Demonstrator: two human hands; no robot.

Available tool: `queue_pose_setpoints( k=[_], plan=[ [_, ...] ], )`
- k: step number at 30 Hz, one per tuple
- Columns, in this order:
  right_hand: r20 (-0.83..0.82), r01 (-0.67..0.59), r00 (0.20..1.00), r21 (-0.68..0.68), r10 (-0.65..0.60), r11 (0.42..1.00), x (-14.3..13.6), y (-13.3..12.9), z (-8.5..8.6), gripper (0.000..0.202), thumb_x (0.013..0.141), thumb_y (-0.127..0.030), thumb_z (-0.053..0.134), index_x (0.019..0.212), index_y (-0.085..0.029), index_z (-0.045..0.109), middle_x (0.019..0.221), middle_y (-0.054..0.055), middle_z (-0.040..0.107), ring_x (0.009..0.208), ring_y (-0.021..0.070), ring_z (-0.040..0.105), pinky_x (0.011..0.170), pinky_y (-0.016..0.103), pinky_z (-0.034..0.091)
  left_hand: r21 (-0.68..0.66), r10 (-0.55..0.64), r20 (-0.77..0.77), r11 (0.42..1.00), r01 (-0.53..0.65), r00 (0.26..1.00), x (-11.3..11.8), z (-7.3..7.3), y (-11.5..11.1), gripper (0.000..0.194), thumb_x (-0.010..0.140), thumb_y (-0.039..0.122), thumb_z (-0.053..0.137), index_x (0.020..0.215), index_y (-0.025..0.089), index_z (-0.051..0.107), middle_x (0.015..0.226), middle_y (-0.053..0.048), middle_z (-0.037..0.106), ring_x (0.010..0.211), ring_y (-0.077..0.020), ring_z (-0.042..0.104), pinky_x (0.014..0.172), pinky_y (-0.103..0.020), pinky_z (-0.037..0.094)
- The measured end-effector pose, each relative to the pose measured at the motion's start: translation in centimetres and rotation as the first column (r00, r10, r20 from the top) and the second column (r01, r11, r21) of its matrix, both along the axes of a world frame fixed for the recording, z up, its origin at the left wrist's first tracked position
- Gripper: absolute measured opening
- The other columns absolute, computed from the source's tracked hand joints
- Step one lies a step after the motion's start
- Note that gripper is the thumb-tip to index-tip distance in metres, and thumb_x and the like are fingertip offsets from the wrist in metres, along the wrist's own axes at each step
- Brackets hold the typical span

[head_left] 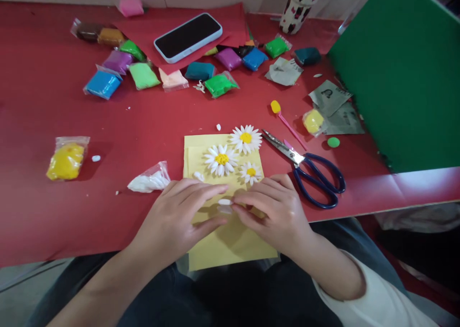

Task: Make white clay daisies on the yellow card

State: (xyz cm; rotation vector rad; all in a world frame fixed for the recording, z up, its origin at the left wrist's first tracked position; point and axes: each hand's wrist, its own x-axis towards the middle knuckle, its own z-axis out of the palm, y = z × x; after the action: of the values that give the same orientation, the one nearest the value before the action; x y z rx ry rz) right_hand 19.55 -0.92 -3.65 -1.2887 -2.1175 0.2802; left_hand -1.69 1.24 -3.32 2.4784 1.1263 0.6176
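Between thumb and fingertips, my right hand [275,212] pinches one end of a small white clay piece [224,202] just above the yellow paper [233,245]. My left hand [179,217] is over the paper's left edge, its thumb and fingers apart, holding nothing. Three white daisies with yellow centres lie on the upper part of the paper: one at the top right [246,138], one in the middle [222,159], and a smaller one [250,172] by my right hand's fingers. A white lump [198,176] lies near my left hand's fingers.
Blue-handled scissors [298,158] and a pink stick tool [292,130] lie right of the paper. A white clay bag [150,178] and a yellow clay bag [67,161] are left. Behind are coloured clay packets [143,75], a phone [188,37] and a green board [398,78].
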Motion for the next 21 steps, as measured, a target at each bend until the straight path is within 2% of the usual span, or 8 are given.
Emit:
queue_pose_setpoints(
  k=[6,11,15,18,21],
  plan=[
    [0.008,-0.003,1.000,0.015,0.003,1.000,0.6,-0.1,0.4,0.008,0.086,-0.023,0.065,0.078,-0.022,0.067,0.068,-0.005,0.070,0.064,0.0109,0.062,0.071,0.031,0.034,0.085,-0.054,-0.131,0.994,0.065,0.990,-0.5,-0.4,0.1,0.046,0.087,0.052,0.059,0.124,0.024,0.055,0.109,-0.004,0.070,0.104,-0.0229,0.062,0.089,-0.036,0.045],
    [0.032,-0.118,0.992,-0.027,0.119,0.993,1.4,-0.7,0.3,0.005,0.087,-0.021,0.063,0.084,-0.021,0.067,0.068,-0.003,0.069,0.064,0.0105,0.061,0.065,0.029,0.034,0.038,-0.106,-0.142,0.993,0.112,0.984,-1.2,0.1,0.2,0.032,0.091,0.035,0.057,0.121,0.024,0.057,0.111,-0.003,0.069,0.109,-0.0215,0.060,0.093,-0.035,0.045],
    [0.068,-0.112,0.991,-0.054,0.116,0.992,1.0,-1.8,-0.4,0.007,0.088,-0.023,0.062,0.083,-0.022,0.067,0.068,-0.003,0.069,0.064,0.0118,0.060,0.064,0.029,0.033,-0.031,-0.170,-0.140,0.985,0.167,0.975,-1.7,0.3,0.1,0.024,0.089,0.037,0.061,0.109,0.025,0.060,0.104,-0.002,0.069,0.099,-0.0192,0.061,0.087,-0.033,0.045],
    [0.083,-0.095,0.992,-0.046,0.099,0.994,0.6,-2.2,-0.7,0.007,0.088,-0.024,0.062,0.083,-0.023,0.067,0.068,-0.003,0.069,0.063,0.0121,0.059,0.064,0.030,0.032,-0.014,-0.185,-0.157,0.983,0.185,0.970,-1.8,0.0,-0.1,0.025,0.088,0.043,0.062,0.104,0.024,0.060,0.098,-0.001,0.069,0.093,-0.0195,0.061,0.081,-0.033,0.044],
    [0.095,-0.083,0.992,-0.033,0.086,0.996,0.3,-2.2,-0.8,0.007,0.087,-0.025,0.063,0.082,-0.023,0.067,0.068,-0.003,0.069,0.063,0.0128,0.058,0.064,0.030,0.032,0.016,-0.184,-0.159,0.982,0.189,0.970,-1.6,-0.3,-0.3,0.022,0.089,0.041,0.061,0.100,0.023,0.060,0.093,-0.001,0.069,0.089,-0.0189,0.061,0.076,-0.032,0.042]
  ],
)
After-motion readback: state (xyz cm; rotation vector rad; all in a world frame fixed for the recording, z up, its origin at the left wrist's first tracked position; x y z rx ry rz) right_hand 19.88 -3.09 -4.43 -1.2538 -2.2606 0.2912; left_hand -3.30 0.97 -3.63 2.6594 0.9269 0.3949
